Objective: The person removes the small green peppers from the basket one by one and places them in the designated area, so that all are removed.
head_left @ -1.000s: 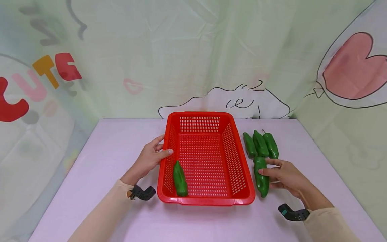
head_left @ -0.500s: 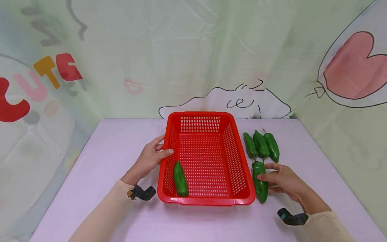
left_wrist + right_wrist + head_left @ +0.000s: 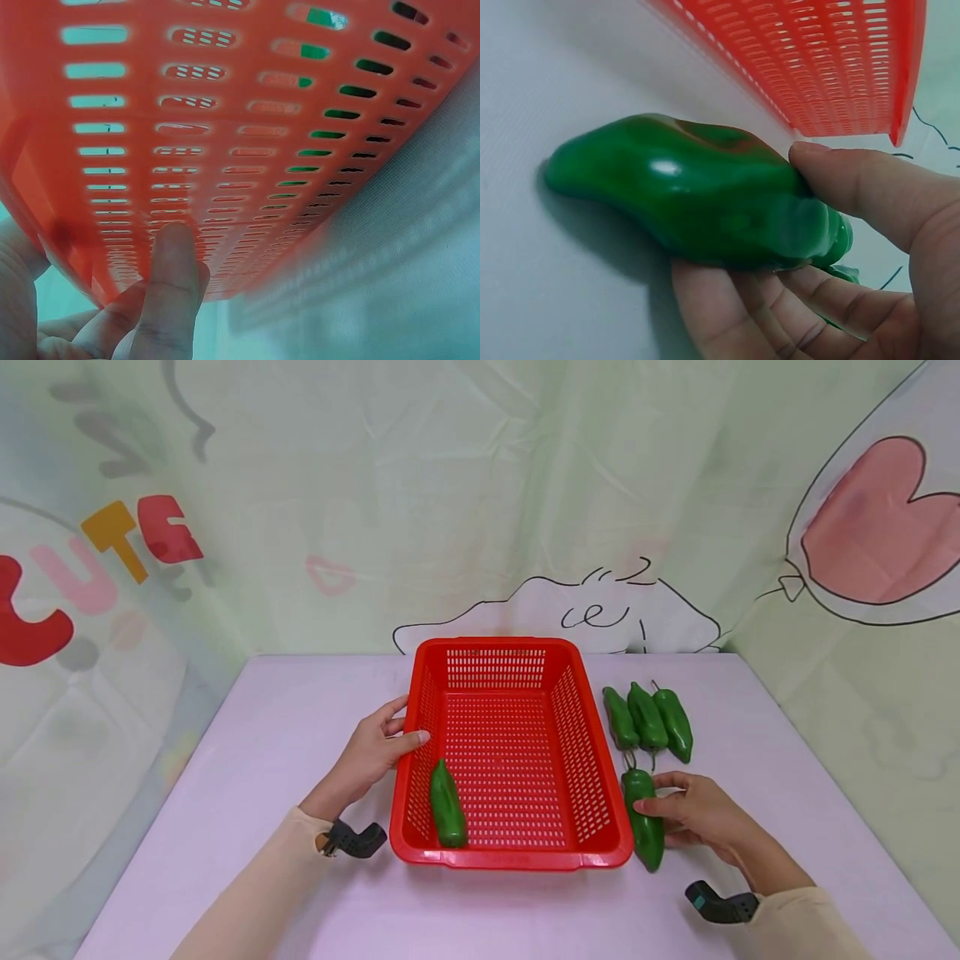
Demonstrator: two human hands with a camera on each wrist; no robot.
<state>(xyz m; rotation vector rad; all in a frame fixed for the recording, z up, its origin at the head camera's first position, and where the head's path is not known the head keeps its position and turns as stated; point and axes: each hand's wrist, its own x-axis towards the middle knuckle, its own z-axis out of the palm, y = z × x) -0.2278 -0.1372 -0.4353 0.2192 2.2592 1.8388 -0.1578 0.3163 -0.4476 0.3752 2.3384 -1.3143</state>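
Observation:
A red plastic basket with slotted walls stands on the table, one green pepper lying in its near left corner. My left hand holds the basket's left side, thumb over the rim and fingers against the outer wall. Just right of the basket, my right hand grips another green pepper between thumb and fingers. In the right wrist view this glossy pepper points its tip away from the palm, close to the tabletop. Whether it touches the table, I cannot tell.
Behind the held pepper, three more green peppers lie side by side on the pale table, right of the basket. A printed curtain rises along the table's back and sides.
My right hand has drawn its pepper toward the near edge and slightly left, away from the three other peppers, whose lower ends now show. The left hand and basket have stayed put.

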